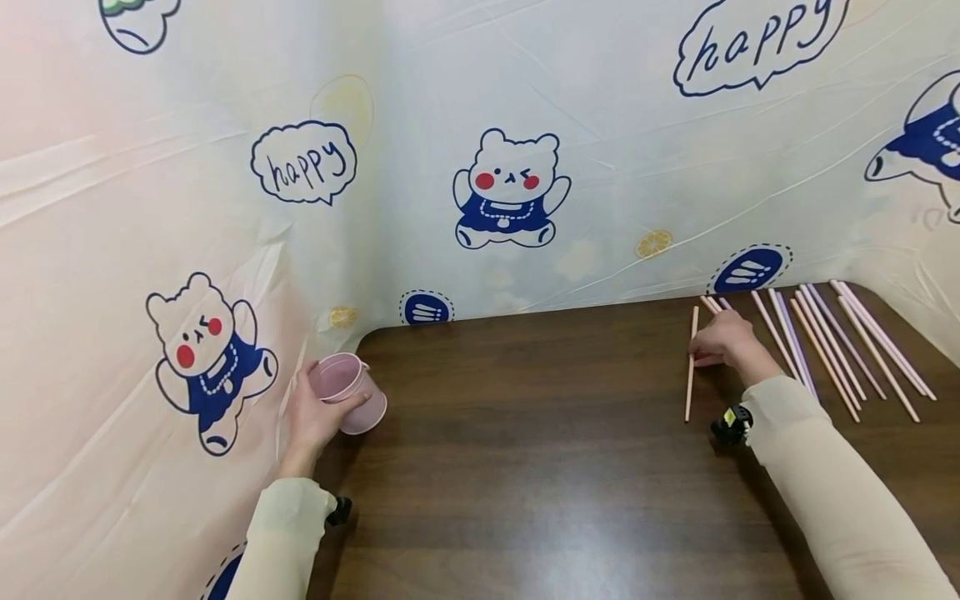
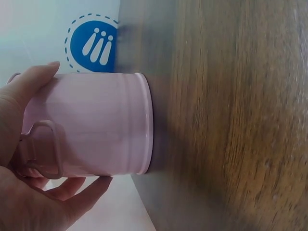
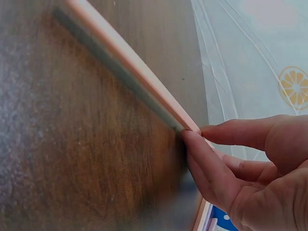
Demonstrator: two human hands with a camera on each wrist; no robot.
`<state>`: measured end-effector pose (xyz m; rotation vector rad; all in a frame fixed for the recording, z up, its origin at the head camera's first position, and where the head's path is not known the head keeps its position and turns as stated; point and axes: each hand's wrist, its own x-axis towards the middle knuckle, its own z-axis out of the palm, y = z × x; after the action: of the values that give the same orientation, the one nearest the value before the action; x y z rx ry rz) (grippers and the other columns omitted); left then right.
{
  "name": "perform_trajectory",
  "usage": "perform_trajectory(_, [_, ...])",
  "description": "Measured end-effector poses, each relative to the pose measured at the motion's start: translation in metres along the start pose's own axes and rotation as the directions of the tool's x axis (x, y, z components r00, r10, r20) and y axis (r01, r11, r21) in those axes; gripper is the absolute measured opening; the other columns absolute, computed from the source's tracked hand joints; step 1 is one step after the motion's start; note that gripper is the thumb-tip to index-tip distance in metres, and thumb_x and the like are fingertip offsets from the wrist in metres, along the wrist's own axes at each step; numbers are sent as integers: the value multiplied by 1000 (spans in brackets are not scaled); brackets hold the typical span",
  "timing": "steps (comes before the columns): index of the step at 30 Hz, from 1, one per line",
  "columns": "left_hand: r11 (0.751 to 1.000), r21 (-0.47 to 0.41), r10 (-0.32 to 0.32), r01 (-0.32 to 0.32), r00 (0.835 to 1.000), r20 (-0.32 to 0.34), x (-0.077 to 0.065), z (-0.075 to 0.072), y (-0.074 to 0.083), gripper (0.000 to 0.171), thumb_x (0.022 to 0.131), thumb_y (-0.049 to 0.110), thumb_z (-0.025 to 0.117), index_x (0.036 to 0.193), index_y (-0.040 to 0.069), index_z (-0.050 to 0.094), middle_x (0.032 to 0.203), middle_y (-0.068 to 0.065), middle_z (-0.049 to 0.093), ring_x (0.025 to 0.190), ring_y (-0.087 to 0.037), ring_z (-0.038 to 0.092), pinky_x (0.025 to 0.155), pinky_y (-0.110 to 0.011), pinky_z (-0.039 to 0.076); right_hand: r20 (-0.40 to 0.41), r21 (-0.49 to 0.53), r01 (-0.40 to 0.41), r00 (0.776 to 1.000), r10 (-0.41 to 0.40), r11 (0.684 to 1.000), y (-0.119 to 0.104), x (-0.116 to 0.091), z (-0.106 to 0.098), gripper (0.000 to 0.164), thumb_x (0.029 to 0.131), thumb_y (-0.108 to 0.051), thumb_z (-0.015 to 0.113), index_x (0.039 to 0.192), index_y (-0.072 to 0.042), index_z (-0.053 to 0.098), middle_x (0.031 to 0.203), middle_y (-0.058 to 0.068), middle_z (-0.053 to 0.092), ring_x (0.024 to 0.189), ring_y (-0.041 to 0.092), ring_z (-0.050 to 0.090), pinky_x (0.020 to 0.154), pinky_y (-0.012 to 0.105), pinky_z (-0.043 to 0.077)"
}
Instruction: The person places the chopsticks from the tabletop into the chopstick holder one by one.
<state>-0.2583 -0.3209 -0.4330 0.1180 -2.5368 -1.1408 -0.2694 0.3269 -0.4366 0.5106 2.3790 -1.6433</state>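
Note:
At the table's left edge my left hand [image 1: 315, 414] grips a small pink metal bucket [image 1: 365, 410], thumb on one side and fingers around the other. In the left wrist view the bucket [image 2: 96, 125] shows a wire loop handle on its side, and its base is at the tabletop. Over at the far right, my right hand [image 1: 723, 340] pinches a thin peach-pink stick [image 1: 689, 392] between thumb and fingertips. The right wrist view has this stick [image 3: 139, 72] close above the wood, its shadow alongside.
Several pink, peach and purple sticks [image 1: 828, 350] lie side by side on the right of the brown wooden table [image 1: 525, 433]. A few more stick ends show behind my right hand. A printed cloth [image 1: 510, 83] with bears hangs behind and to the left.

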Motion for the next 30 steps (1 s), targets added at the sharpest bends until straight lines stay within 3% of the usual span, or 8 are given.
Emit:
perform_trajectory(11, [997, -72, 5, -1, 998, 59, -2, 13, 15, 109, 70, 16, 95, 154, 2, 29, 141, -28, 48, 127, -42, 49, 108, -54, 38, 17, 14, -1, 1000, 1, 1000, -2, -4, -1, 18, 86, 12, 67, 101, 19, 60, 78, 15, 61, 63, 19, 71, 70, 36, 61])
perform_trajectory(30, [998, -53, 40, -33, 989, 142, -3, 40, 39, 108, 70, 23, 96, 155, 5, 30, 142, -25, 50, 128, -40, 50, 107, -55, 42, 30, 26, 215, 976, -216, 976, -18, -16, 0, 35, 95, 6, 59, 123, 26, 51, 87, 14, 69, 72, 16, 73, 77, 37, 61])
